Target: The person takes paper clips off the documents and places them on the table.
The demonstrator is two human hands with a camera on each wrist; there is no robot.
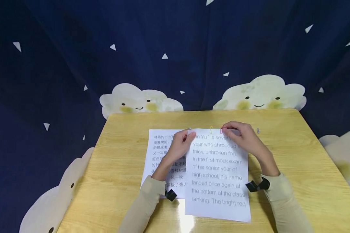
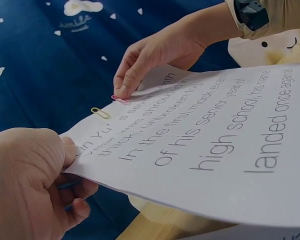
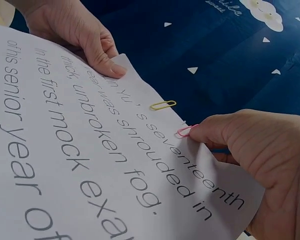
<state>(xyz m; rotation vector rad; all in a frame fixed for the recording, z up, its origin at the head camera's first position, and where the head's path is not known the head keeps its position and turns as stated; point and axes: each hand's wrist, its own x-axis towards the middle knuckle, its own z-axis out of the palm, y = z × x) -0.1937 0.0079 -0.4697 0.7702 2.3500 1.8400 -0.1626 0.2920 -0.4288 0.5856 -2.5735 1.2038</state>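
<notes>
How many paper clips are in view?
3: yellow clip on the English sheet, at its top edge; pink clip there, pinched by the right hand; greyish clip on the table. Others may be hidden.

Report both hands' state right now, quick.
Left hand: closed, pinching the top-left corner of the English-text sheet.
Right hand: closed, pinching the pink paper clip at that sheet's top edge.

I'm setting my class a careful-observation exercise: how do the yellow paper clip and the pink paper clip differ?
The right hand pinches the pink paper clip, while neither hand touches the yellow paper clip. A thumb partly covers the pink paper clip; the yellow paper clip is uncovered. The yellow paper clip sits nearer the left hand than the pink paper clip. Both are at the English sheet's top edge.
</notes>
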